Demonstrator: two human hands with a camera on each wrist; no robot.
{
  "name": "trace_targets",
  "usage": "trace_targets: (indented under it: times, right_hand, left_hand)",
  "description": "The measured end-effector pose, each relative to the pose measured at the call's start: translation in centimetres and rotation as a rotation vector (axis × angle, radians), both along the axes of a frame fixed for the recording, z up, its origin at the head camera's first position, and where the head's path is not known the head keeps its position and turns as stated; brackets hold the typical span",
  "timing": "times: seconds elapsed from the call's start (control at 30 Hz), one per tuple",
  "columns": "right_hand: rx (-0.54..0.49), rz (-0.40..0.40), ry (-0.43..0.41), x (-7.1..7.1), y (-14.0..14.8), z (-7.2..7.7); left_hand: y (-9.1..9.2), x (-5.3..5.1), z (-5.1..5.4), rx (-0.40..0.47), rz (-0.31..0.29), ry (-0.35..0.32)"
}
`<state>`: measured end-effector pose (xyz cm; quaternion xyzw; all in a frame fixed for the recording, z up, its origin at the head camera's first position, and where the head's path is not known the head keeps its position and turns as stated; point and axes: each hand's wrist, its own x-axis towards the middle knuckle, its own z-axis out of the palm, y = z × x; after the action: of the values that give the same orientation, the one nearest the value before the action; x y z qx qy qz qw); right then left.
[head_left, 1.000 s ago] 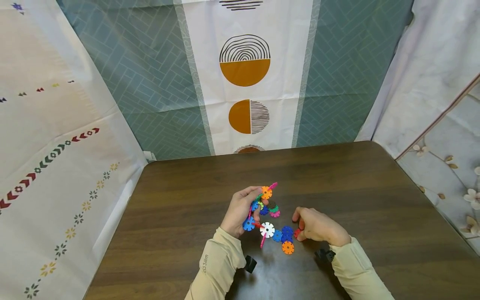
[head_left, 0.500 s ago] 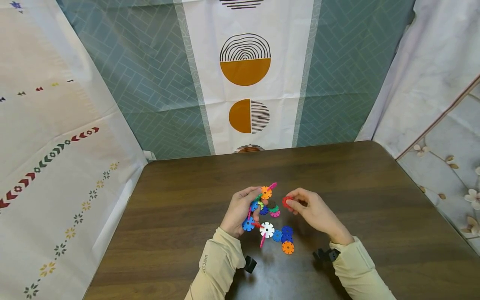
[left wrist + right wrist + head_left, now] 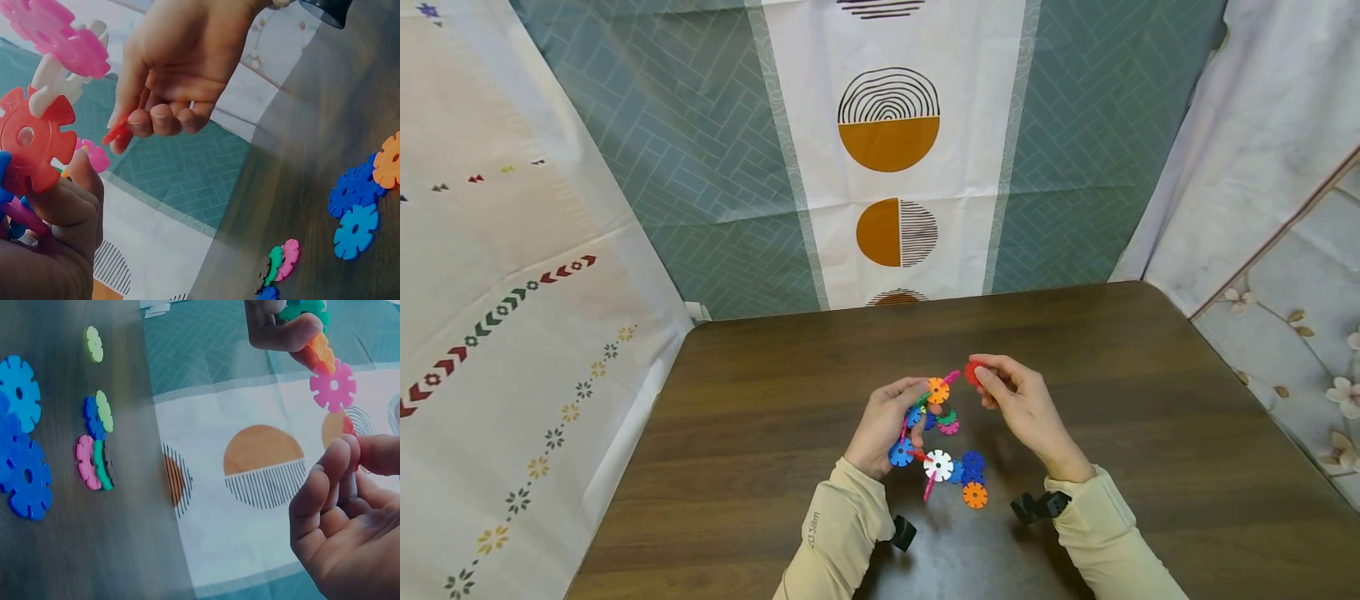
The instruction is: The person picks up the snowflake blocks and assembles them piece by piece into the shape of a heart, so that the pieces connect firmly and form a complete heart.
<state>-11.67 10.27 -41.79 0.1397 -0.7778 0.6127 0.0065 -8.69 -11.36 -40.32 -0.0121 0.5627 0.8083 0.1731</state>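
My left hand (image 3: 886, 425) grips a chain of joined notched discs: an orange disc (image 3: 938, 390) and a pink one at its top, a blue disc (image 3: 902, 452) and a white disc (image 3: 938, 466) lower down. In the left wrist view a red disc (image 3: 37, 139) of the chain stands beside the left fingers. My right hand (image 3: 1024, 406) pinches a single red disc (image 3: 974, 372) between thumb and forefinger. In the right wrist view that disc (image 3: 349, 427) is edge-on, just below the chain's pink disc (image 3: 334, 385); whether they touch I cannot tell.
On the brown table (image 3: 760, 392) lie several loose discs: dark blue ones (image 3: 973, 467), an orange one (image 3: 975, 496), and a pink one (image 3: 950, 427) beside a green one. Patterned cloths (image 3: 700, 167) hang behind the table and at both sides.
My right hand has lifted the red disc off the table and carried it up and away from me to the chain's pink end. The left hand and chain have shifted slightly right.
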Motion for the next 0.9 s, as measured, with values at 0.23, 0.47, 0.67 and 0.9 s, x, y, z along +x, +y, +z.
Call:
trace_targets:
  times: [0.23, 0.47, 0.67, 0.9]
  right_hand:
    - [-0.016, -0.005, -0.005, 0.10, -0.20, 0.21]
    - [-0.003, -0.006, 0.001, 0.10, -0.23, 0.44]
    - [0.005, -0.003, 0.012, -0.02, -0.22, 0.64]
    - [0.033, -0.028, -0.017, -0.18, -0.36, 0.73]
  left_hand:
    - [0.11, 0.08, 0.08, -0.011, -0.013, 0.007]
    - [0.12, 0.09, 0.10, -0.015, -0.013, 0.001]
    - [0.17, 0.07, 0.00, -0.016, -0.014, 0.006]
    - [0.19, 0.08, -0.05, -0.033, -0.010, 0.006]
